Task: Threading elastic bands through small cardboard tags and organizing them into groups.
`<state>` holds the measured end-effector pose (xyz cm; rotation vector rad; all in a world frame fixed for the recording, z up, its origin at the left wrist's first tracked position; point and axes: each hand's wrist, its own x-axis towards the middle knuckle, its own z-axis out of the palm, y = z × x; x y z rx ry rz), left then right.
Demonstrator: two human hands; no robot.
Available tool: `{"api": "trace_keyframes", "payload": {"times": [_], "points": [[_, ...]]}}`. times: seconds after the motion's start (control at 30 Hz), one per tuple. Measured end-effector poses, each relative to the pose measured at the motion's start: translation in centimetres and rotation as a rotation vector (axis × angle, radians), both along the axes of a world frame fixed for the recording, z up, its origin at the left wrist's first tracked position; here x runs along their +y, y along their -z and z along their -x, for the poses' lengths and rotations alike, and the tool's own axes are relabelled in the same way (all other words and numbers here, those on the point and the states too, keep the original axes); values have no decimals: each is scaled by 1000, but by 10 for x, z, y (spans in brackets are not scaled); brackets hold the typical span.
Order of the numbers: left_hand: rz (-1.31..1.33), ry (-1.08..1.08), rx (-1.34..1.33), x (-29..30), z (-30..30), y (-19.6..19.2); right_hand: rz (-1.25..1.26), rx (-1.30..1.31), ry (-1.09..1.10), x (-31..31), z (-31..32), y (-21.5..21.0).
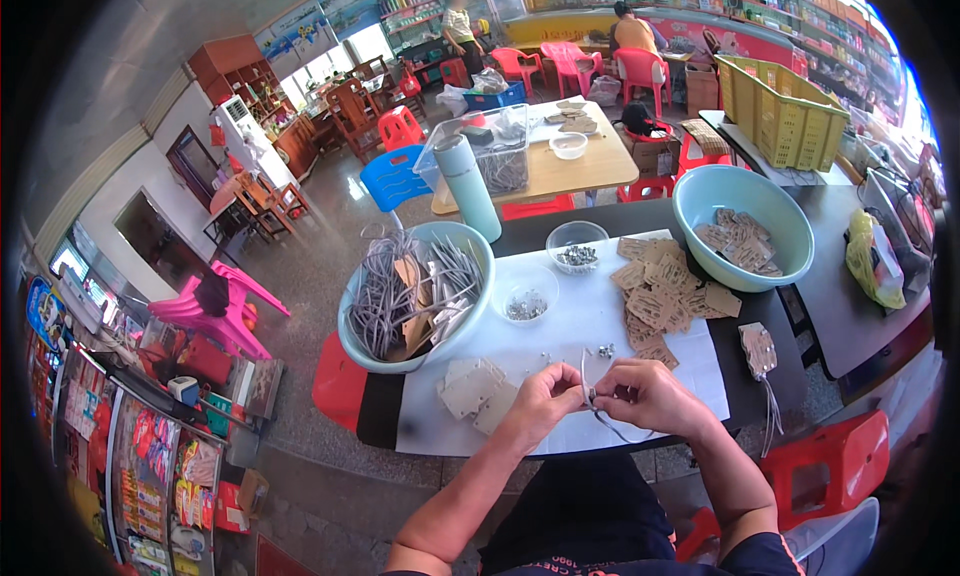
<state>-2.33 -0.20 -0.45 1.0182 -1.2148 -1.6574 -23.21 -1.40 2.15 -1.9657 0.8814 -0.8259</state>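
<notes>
My left hand and my right hand meet over the front of the white sheet. Both pinch a thin grey cord, which sticks up between the fingers and loops below them. A small piece at the fingertips is too small to make out. Beside my left hand lie pale cards. Beyond my right hand spreads a pile of brown cardboard cards. Tiny metal pieces sit just past my fingers. Two clear bowls, one nearer and one farther, contain small metal parts.
A blue basin at left holds many grey cords; another basin at right holds cards. A card with cords hangs at the table's right edge. Behind stand a tall flask, clear bin and yellow crate. Two people are farther back.
</notes>
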Motion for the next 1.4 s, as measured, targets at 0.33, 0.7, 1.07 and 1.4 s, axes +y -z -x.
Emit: {"api": "trace_keyframes", "payload": {"times": [0.33, 0.7, 1.07, 1.4], "points": [[5, 2, 10, 0, 4, -5, -264, -130, 49, -1, 1, 11], [443, 109, -597, -25, -5, -33, -258, -122, 234, -6, -13, 15], [595, 101, -1095, -19, 2, -62, -239, -45, 235, -12, -20, 12], [507, 84, -1129, -18, 3, -53, -283, -38, 228, -13, -26, 20]]}}
